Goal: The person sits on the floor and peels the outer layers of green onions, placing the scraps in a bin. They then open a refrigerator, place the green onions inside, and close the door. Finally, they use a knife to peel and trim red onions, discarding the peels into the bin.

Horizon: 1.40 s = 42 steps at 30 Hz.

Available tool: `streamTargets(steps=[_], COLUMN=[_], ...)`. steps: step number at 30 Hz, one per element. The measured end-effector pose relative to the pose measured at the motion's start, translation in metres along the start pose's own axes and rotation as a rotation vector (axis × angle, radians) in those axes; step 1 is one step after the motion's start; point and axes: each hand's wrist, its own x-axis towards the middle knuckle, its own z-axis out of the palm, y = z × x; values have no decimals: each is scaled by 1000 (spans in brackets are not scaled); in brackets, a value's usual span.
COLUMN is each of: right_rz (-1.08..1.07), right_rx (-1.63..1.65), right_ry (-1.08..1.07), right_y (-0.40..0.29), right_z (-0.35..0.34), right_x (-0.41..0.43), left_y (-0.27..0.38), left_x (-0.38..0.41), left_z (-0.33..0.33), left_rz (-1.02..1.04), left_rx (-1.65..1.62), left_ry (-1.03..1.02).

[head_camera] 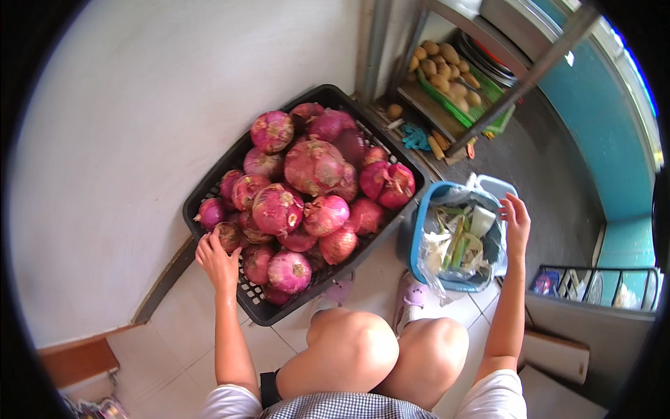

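Observation:
My left hand (219, 262) rests at the near left edge of a black plastic crate (251, 313), its fingers spread against a brownish red onion (229, 235). The crate is heaped with large red onions (277, 208), one much bigger and lumpy (314, 166). To the right of the crate stands a blue bin (419, 235) lined with a clear plastic bag, holding green stalks (458, 246), pale peelings and a white piece I cannot identify. My right hand (516, 222) is raised over the bin's right rim, fingers loosely curled and apart, with nothing in it.
A white wall (131, 157) borders the crate on the left. Beyond the bin, a metal rack (528, 78) holds a green basket (445, 102) of potatoes (442, 68). A blue glove (416, 137) lies by its foot. A black wire rack (596, 285) is at the right. My knees are close below the crate.

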Motion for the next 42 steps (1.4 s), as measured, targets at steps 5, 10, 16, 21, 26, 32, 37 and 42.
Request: streamTargets(steps=[5, 10, 16, 21, 26, 32, 37, 42], right_rz=[198, 468, 363, 409, 588, 257, -94, 57], right_rx=[24, 27, -484, -435, 587, -538, -326, -102], right_ry=[315, 375, 55, 174, 147, 147, 366, 350], right_y=[72, 159, 261, 452, 458, 280, 153, 83], right_z=[-85, -124, -32, -84, -132, -56, -111, -108], right_x=[-57, -81, -56, -22, 30, -46, -64, -92], left_y=[-1, -3, -26, 3, 5, -11, 135, 237], left_x=[-5, -14, -10, 3, 1, 13, 98, 182], left_z=[17, 30, 7, 42, 44, -4, -11, 5], left_rz=[54, 57, 11, 77, 38, -67, 149, 331], left_rx=[25, 126, 248, 125, 30, -328, -768, -464], left_ry=[61, -10, -9, -58, -4, 232, 277, -291])
